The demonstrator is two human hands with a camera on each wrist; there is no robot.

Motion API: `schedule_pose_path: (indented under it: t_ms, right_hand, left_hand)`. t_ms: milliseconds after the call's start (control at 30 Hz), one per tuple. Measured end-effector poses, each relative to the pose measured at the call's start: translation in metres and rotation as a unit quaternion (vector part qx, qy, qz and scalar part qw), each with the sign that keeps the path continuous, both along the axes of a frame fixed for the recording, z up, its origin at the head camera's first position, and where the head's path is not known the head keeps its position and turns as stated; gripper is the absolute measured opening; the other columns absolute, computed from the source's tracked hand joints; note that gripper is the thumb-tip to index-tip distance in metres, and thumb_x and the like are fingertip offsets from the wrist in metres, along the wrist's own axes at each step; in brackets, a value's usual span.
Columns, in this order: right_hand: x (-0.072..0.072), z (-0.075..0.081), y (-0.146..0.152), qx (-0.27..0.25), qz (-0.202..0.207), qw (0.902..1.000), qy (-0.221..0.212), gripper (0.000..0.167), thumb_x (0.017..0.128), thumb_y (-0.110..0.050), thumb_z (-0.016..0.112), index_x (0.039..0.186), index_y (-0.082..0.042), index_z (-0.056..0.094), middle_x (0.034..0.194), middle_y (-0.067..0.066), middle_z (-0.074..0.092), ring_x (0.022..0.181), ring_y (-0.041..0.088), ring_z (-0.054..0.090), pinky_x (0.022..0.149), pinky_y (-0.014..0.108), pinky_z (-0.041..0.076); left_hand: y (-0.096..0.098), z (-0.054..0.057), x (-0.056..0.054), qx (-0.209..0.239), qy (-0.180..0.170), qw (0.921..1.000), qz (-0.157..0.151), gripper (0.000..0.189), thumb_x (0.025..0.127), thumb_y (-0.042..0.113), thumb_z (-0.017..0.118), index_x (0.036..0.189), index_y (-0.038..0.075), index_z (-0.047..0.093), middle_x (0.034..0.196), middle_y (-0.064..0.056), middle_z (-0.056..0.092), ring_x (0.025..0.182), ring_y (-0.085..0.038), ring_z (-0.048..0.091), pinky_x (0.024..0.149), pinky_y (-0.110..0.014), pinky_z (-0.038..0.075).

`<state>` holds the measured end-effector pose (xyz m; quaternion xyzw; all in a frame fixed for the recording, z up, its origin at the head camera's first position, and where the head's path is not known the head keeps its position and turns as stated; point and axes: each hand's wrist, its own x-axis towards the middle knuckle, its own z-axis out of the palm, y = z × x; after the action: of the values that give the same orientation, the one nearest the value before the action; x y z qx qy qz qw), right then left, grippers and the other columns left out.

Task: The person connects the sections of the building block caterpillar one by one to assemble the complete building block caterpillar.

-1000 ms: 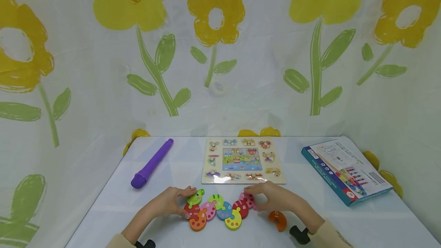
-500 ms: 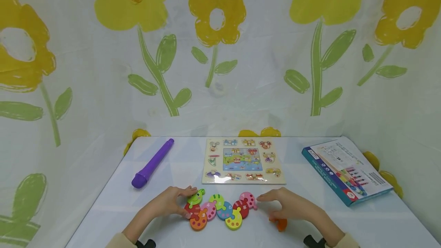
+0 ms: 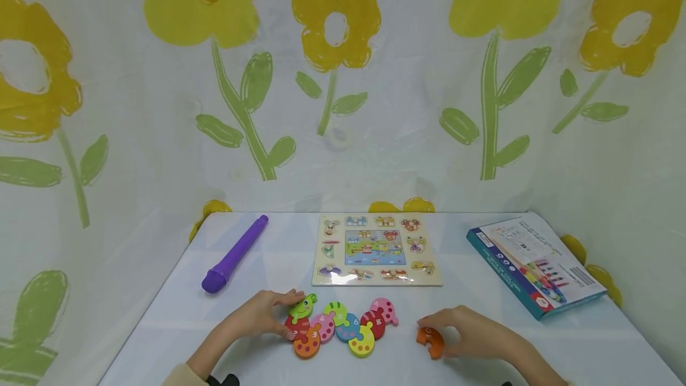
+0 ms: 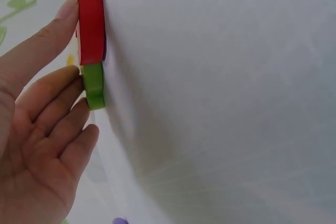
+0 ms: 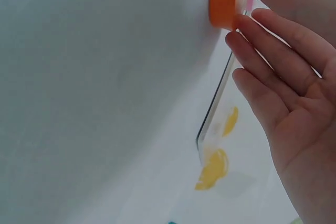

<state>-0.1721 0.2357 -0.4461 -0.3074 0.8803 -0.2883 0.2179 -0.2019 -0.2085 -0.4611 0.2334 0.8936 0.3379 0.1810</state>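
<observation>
A numbered wooden caterpillar puzzle (image 3: 348,327) lies joined in a wavy row in the head view, from its green smiling head (image 3: 303,310) to a pink piece (image 3: 382,307) marked 9. My left hand (image 3: 261,316) holds the head end, fingers at the green head and thumb on the red piece (image 4: 92,27) in the left wrist view. Right of the row, apart from it, is a loose orange puzzle piece (image 3: 436,348). Around it my right hand (image 3: 474,331) has its thumb and index finger on opposite sides; the other fingers extend loosely in the right wrist view.
Behind the caterpillar lies a wooden picture puzzle board (image 3: 377,250). A purple toy microphone (image 3: 236,255) rests at the back left, and a flat teal-edged box (image 3: 536,264) at the right. A flower-printed sheet (image 3: 375,159) hangs behind the white table (image 3: 214,338).
My right hand has left the pink end piece, moved right and down, and taken the orange puzzle piece, which has turned slightly. The left hand has stayed at the caterpillar's head.
</observation>
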Motion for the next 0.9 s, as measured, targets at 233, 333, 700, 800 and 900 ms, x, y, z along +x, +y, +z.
schedule_pose_path:
  t_ms: [233, 333, 700, 800, 900]
  right_hand:
    - [0.0017, -0.0061, 0.0052, 0.009, 0.003, 0.9999, 0.002, 0.053, 0.079, -0.017, 0.08, 0.129, -0.018, 0.063, 0.125, -0.012, 0.062, 0.114, 0.011, 0.058, 0.094, 0.044, 0.051]
    - [0.0014, -0.0063, 0.0037, 0.01, 0.012, 0.9998, 0.011, 0.053, 0.08, -0.014, 0.079, 0.13, -0.017, 0.063, 0.127, -0.011, 0.062, 0.116, 0.012, 0.058, 0.095, 0.043, 0.051]
    - [0.0029, -0.0067, -0.0029, 0.003, 0.025, 0.999, 0.037, 0.043, 0.082, -0.009, 0.076, 0.124, -0.015, 0.067, 0.119, -0.009, 0.066, 0.111, 0.011, 0.061, 0.092, 0.04, 0.053]
    - [0.0036, -0.0067, -0.0034, 0.005, 0.017, 0.9993, 0.034, 0.043, 0.082, -0.012, 0.077, 0.124, -0.016, 0.067, 0.119, -0.01, 0.066, 0.11, 0.011, 0.061, 0.092, 0.04, 0.053]
    - [0.0039, -0.007, -0.0035, 0.006, 0.013, 0.9992, 0.037, 0.042, 0.083, -0.014, 0.077, 0.124, -0.015, 0.067, 0.119, -0.009, 0.066, 0.109, 0.011, 0.061, 0.091, 0.04, 0.053]
  left_hand:
    - [-0.0029, -0.0017, -0.0014, 0.006, 0.001, 1.0, -0.007, 0.074, 0.07, 0.029, 0.086, 0.136, 0.014, 0.056, 0.143, -0.011, 0.048, 0.133, -0.037, 0.04, 0.103, -0.06, 0.036]
    - [-0.0028, -0.0022, -0.0019, 0.004, -0.001, 1.0, -0.007, 0.075, 0.07, 0.029, 0.086, 0.136, 0.015, 0.056, 0.143, -0.012, 0.047, 0.133, -0.038, 0.04, 0.104, -0.06, 0.035]
    - [-0.0018, -0.0017, -0.0012, 0.004, -0.002, 1.0, -0.005, 0.075, 0.07, 0.027, 0.086, 0.136, 0.013, 0.056, 0.143, -0.011, 0.047, 0.134, -0.037, 0.039, 0.104, -0.06, 0.035]
    - [-0.0019, -0.0019, -0.0015, 0.002, 0.003, 1.0, -0.007, 0.075, 0.069, 0.028, 0.086, 0.136, 0.013, 0.056, 0.143, -0.011, 0.047, 0.134, -0.037, 0.04, 0.104, -0.06, 0.035]
    - [-0.002, -0.0022, -0.0018, 0.002, 0.005, 1.0, -0.009, 0.075, 0.069, 0.028, 0.086, 0.136, 0.013, 0.056, 0.143, -0.01, 0.048, 0.134, -0.037, 0.04, 0.104, -0.059, 0.035]
